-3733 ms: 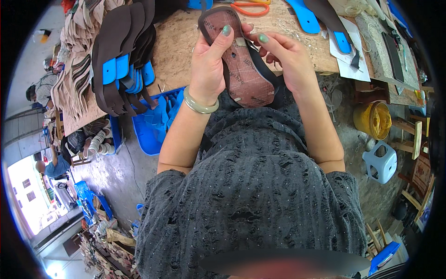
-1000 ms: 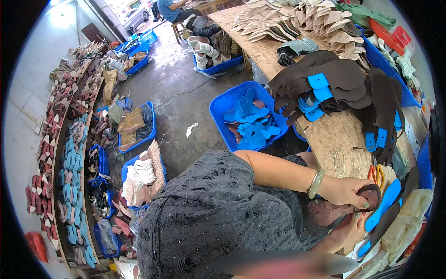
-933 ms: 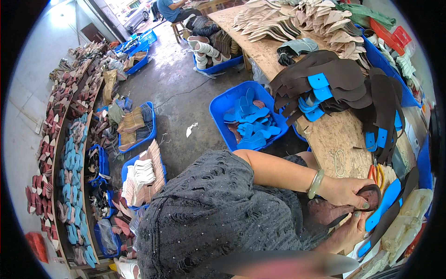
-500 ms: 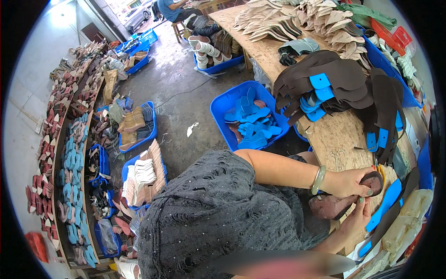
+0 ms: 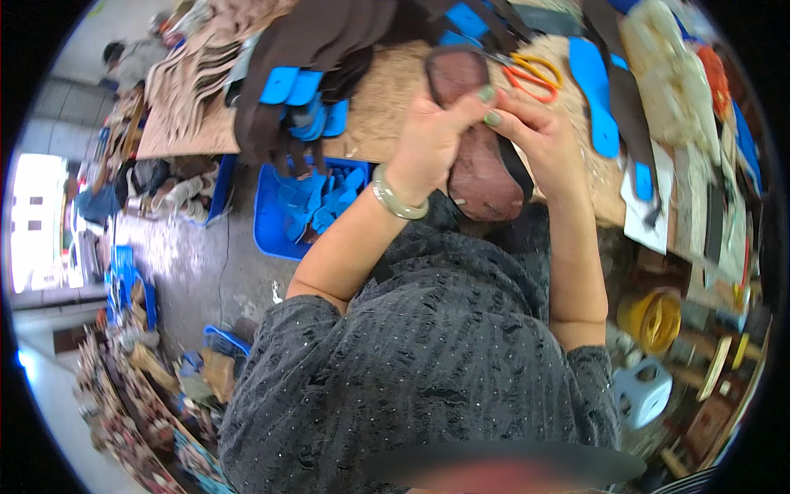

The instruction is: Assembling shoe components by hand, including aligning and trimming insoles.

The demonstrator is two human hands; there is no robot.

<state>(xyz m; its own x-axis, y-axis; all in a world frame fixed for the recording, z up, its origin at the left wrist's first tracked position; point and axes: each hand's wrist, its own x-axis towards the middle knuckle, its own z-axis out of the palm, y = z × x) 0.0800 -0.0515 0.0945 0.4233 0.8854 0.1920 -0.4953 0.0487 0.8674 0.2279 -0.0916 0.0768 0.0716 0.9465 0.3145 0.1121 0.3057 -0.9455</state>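
At the near edge of the counter (image 5: 383, 132), the left hand (image 5: 432, 144) has its grip closed around the waist of a reddish-brown sole (image 5: 485, 179), best kept steady there. The right hand (image 5: 539, 136) grips its right side by dark edging (image 5: 517, 169); short, even pinches should limit wrinkling.

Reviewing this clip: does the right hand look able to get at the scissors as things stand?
Probably yes. The scissors lie on the table just beyond the right hand, with nothing visible between. That hand is occupied at the brown sole, so it would likely have to let go first.
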